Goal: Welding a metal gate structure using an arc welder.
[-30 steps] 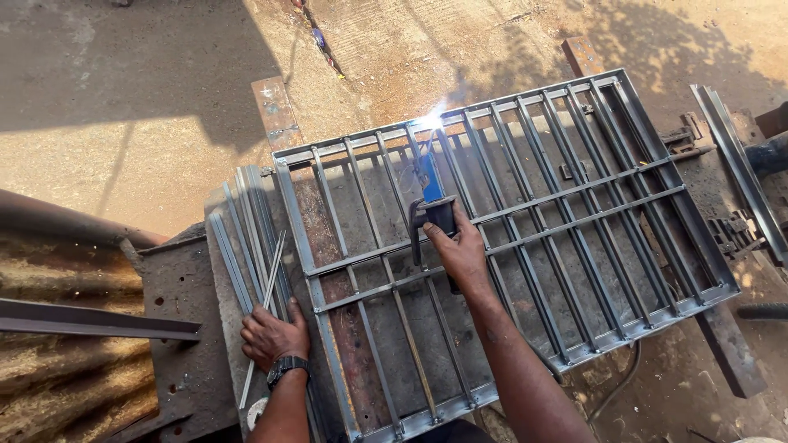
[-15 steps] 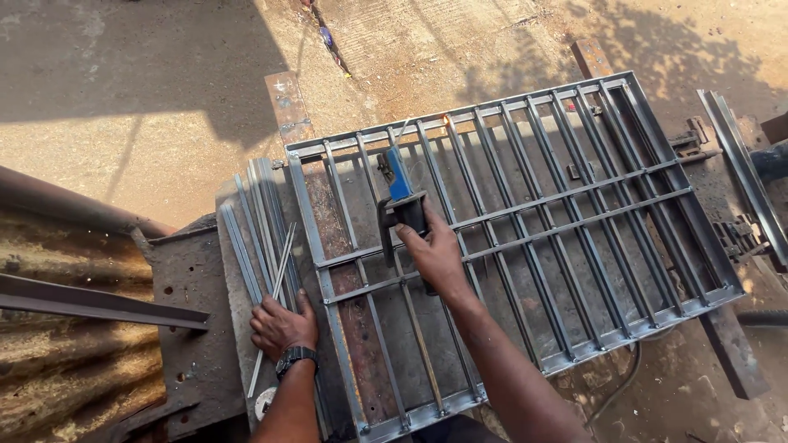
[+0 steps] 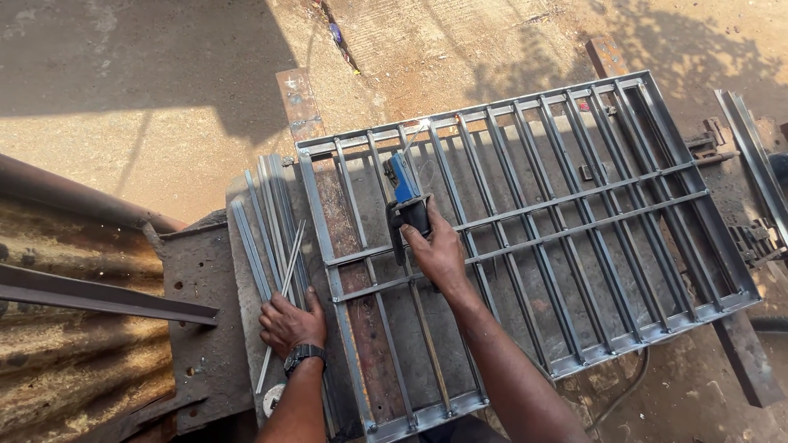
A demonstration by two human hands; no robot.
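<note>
A grey steel window grille point(image 3: 574, 221) with many upright bars and two cross bars lies flat on a metal work table. My right hand point(image 3: 439, 254) grips a black and blue welding electrode holder point(image 3: 406, 201), its rod reaching toward the grille's top rail near a small spark point(image 3: 424, 123). My left hand point(image 3: 291, 324), with a dark wristwatch, rests flat on a bundle of loose thin steel bars point(image 3: 275, 226) lying left of the grille.
A rusty corrugated sheet point(image 3: 74, 361) and a steel angle bar point(image 3: 98, 295) lie at the left. More steel sections point(image 3: 751, 156) sit at the right edge. A dark cable point(image 3: 624, 390) runs under the grille's near corner. Sandy ground point(image 3: 164, 82) lies beyond.
The bright welding arc at the top rail has died to a small spark. My right hand and holder sit further left in view as the camera has shifted. My left hand stays on the bars.
</note>
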